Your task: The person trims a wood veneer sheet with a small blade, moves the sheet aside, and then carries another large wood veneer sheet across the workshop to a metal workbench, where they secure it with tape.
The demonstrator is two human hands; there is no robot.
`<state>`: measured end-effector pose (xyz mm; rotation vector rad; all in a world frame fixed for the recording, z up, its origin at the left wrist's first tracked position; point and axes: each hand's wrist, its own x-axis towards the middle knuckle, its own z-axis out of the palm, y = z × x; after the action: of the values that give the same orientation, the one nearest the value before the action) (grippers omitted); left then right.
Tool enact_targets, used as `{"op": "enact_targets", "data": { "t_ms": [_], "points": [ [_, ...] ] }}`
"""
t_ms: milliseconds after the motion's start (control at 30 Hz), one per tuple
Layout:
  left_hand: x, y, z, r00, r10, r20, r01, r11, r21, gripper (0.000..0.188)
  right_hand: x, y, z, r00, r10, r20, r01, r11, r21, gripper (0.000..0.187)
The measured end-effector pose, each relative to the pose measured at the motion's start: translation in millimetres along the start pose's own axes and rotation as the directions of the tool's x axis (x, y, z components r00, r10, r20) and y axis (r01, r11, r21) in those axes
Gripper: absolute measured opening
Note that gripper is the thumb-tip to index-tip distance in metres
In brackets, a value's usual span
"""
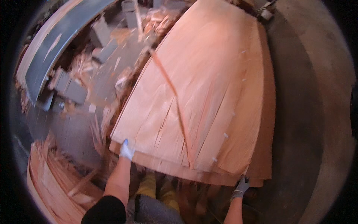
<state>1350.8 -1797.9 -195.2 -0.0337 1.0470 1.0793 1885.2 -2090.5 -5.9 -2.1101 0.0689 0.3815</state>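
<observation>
A large stack of thin wood veneer sheets (179, 74) spreads out in front of me, with splits running lengthwise through the top sheet. My left hand (127, 151), in a light glove with blue at the thumb, grips the near left edge of the top sheet; the fingers under it are hidden. At the near right corner my right hand (241, 187), in a grey glove, is closed on the edge of the veneer. A narrow veneer strip (172, 87) lies slantwise over the top sheet, between my hands. Small white tape pieces (226, 135) dot its right part.
Broken veneer scraps (48, 179) are heaped at the lower left. Grey blocks (69, 87) and loose shavings cover the floor on the left, below a long curved machine table (56, 41). Dark concrete floor (298, 112) runs along the right of the stack.
</observation>
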Motion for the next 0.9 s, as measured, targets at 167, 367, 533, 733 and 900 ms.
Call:
{"op": "enact_targets", "data": {
  "t_ms": [167, 367, 533, 733, 900],
  "points": [
    [-14, 5, 47, 0.938, -0.131, -0.321, 0.208, 0.954, 0.217, 0.081, 54, 79, -40, 0.997, 0.020, 0.073, -0.016, 0.998, -0.064, 0.038],
    [-33, -1, 37, 0.939, -0.011, -0.343, 0.055, 0.991, 0.121, 0.077, 77, 109, -32, 0.973, 0.099, 0.209, 0.003, 0.898, -0.440, 0.045],
    [-8, -4, 22, 0.927, 0.151, -0.344, 0.011, 0.904, 0.427, 0.057, 77, 122, -27, 0.975, -0.195, 0.107, 0.211, 0.963, -0.167, 0.042],
    [8, -3, 10, 0.897, 0.160, -0.412, 0.023, 0.914, 0.405, 0.042, 39, 95, -26, 1.000, -0.012, -0.001, 0.011, 0.957, -0.291, 0.033],
    [25, -2, 18, 0.856, 0.186, -0.483, 0.007, 0.929, 0.371, 0.041, 60, 103, -10, 0.972, -0.226, -0.066, 0.209, 0.957, -0.201, 0.033]
  ]
}}
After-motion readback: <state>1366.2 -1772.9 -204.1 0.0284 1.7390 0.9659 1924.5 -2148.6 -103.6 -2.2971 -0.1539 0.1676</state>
